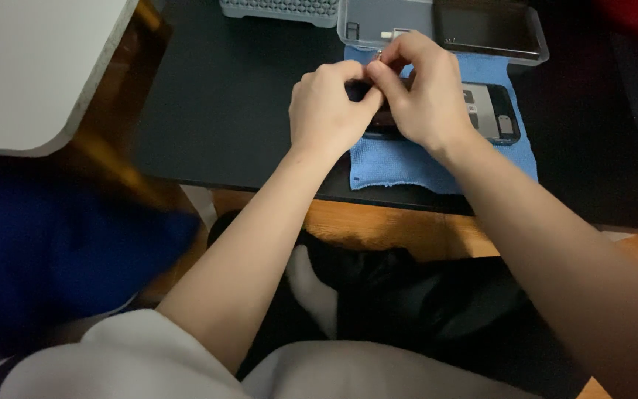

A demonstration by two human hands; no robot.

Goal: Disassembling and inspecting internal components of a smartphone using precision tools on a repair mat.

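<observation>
A dark phone-like device [490, 111] lies on a blue cloth [407, 161] on a black table [223, 111]. My left hand [330, 111] rests over the device's left end, fingers curled against it. Touching it, my right hand [422, 92] pinches a very small metallic part between thumb and forefinger just above the device. The left part of the device is hidden under both hands.
A clear plastic box [444, 26] stands at the back of the table, behind the cloth. A grey perforated tray [278, 9] sits to its left. A white tabletop [31, 66] fills the upper left. Below are my legs and a dark floor.
</observation>
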